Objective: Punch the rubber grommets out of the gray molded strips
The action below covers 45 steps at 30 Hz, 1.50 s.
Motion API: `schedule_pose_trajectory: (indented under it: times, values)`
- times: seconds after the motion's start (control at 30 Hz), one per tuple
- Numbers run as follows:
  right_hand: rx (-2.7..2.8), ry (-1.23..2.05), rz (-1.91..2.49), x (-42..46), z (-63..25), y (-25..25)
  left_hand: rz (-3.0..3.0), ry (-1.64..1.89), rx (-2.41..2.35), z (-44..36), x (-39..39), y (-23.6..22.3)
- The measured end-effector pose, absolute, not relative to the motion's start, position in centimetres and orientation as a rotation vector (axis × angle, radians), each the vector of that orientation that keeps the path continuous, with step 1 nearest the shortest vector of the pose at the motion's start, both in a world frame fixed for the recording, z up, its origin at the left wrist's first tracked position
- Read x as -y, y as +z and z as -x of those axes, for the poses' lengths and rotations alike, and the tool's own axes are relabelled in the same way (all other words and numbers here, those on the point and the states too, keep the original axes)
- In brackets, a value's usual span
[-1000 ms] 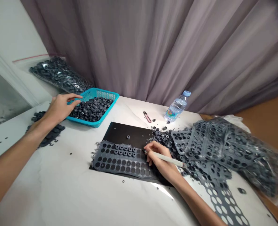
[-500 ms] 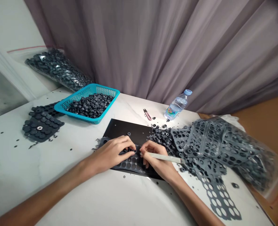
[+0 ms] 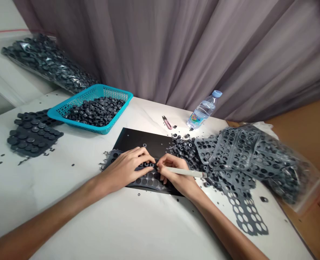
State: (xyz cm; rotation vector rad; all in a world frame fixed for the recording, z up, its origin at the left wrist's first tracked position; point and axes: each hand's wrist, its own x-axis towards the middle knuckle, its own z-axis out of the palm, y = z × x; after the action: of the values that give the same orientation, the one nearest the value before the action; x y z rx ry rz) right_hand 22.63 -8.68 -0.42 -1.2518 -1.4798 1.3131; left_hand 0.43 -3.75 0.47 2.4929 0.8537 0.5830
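Observation:
A dark rubber sheet with rows of round moulded pieces lies on a black board. My left hand rests palm down on the sheet, thumb apart from the bent fingers, with a few ring-shaped pieces showing in the gap. Closed around a pale, pen-like stick tool, my right hand meets the sheet at its right part. The tool's working tip is hidden by the fingers. Both hands' fingertips are close together over the sheet.
A blue basket of small black rings stands behind left, before a full plastic bag. More sheets lie left. Pink thread snips, a water bottle, loose rings and a bag of punched sheets lie right.
The view has shifted slightly, so everything sits a little higher and further left. Both hands stay on the sheet, the tool still in my right hand.

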Motion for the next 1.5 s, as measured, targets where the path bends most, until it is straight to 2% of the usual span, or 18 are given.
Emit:
schedule_pose_trajectory:
  times: [0.13, 0.33, 0.5, 0.63, 0.77, 0.93, 1.1, 1.27, 1.4, 1.5]
  values:
    - [1.562, 1.229, 1.316, 9.1, -22.5, -0.4, -2.450, 0.730, -0.890, -1.3, 4.5, 0.0]
    - [1.452, 1.323, 1.279, 8.9, -22.7, -0.7, -1.693, 1.228, -1.139, 0.7, 2.1, 2.0]
    - [1.319, 1.380, 1.176, 8.2, -22.9, -0.9, -1.924, 1.550, -1.451, 7.3, -3.8, 4.6]
    - [1.347, 1.294, 1.225, 7.9, -22.7, -0.9, -2.292, 1.364, -1.665, 12.5, -8.4, 4.4]
    - [1.375, 1.277, 1.260, 7.7, -22.5, -0.9, -2.322, 1.302, -1.699, 14.1, -9.7, 3.9]
    - [1.365, 1.298, 1.248, 7.6, -22.4, -1.1, -2.420, 1.362, -1.553, 8.5, -5.2, 5.0]
    - [1.366, 1.304, 1.252, 7.4, -22.4, -1.1, -2.371, 0.841, -0.977, 1.4, -0.2, 3.4]
    - [1.395, 1.299, 1.244, 7.5, -22.3, -0.8, -2.415, 0.595, -0.808, -0.5, 1.4, 0.7]
    - [1.452, 1.212, 1.295, 7.7, -22.1, -0.8, -2.584, 0.601, -0.785, -1.2, 2.1, 0.1]
    - [1.481, 1.147, 1.329, 7.9, -21.8, -1.0, -2.415, 0.819, -0.904, -1.8, 2.6, 0.2]
